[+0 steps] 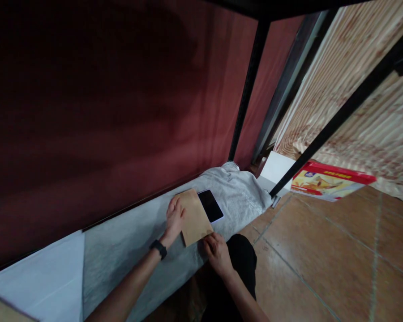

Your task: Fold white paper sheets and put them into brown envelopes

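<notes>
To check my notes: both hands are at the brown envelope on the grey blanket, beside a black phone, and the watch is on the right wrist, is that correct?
No: the head view shows the watch on the left wrist, not the right. Left hand, right hand, brown envelope, black phone and grey blanket are as stated.

A head-worn camera looks forward and down, tilted, from close above the left hand [174,219] and right hand [216,253] on the grey fleece blanket [127,243] beside the dark red wall [87,112].
</notes>
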A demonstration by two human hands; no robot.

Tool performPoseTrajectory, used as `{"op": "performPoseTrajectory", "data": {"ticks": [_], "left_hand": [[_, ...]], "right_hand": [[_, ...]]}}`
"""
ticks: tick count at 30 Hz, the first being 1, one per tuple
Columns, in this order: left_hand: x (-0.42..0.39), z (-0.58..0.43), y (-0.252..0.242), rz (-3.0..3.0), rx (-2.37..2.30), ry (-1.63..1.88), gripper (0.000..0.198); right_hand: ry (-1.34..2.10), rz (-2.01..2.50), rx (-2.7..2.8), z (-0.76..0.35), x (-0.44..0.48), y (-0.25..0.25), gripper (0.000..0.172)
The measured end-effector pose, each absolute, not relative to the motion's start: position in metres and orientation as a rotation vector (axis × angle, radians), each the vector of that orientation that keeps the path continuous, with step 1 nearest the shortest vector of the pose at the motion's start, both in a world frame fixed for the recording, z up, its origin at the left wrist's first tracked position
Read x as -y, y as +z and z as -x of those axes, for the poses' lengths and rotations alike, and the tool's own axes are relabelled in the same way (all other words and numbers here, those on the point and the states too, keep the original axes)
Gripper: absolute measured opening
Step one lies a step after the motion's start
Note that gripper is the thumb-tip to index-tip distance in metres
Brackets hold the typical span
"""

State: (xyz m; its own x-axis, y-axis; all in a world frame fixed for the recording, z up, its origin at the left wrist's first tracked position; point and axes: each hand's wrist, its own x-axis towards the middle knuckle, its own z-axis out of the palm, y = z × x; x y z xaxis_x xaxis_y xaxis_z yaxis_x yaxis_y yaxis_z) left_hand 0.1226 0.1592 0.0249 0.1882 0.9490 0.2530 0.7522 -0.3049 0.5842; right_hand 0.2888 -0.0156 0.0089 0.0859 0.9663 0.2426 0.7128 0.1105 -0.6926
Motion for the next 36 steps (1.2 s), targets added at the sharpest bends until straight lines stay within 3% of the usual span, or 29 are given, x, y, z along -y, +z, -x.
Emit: {"op": "performPoseTrajectory", "data": {"ticks": [8,28,36], "left_hand": [[-0.024,-0.106,0.004,-2.674,-1.266,0.533,0.056],[-0.017,-0.114,0.01,-2.764,-1.391,0.337,0.057],[0.021,-0.064,0.004,-2.686,-1.597,0.522,0.065]], "right_hand": [[0.205,1.622,1.797,-0.282,0.028,0.005,0.04],[-0.038,1.592,1.905,-0.281,0.028,-0.022,0.048],[0.028,1.464,1.989,-0.258,0.044,-0.016,0.055]]}}
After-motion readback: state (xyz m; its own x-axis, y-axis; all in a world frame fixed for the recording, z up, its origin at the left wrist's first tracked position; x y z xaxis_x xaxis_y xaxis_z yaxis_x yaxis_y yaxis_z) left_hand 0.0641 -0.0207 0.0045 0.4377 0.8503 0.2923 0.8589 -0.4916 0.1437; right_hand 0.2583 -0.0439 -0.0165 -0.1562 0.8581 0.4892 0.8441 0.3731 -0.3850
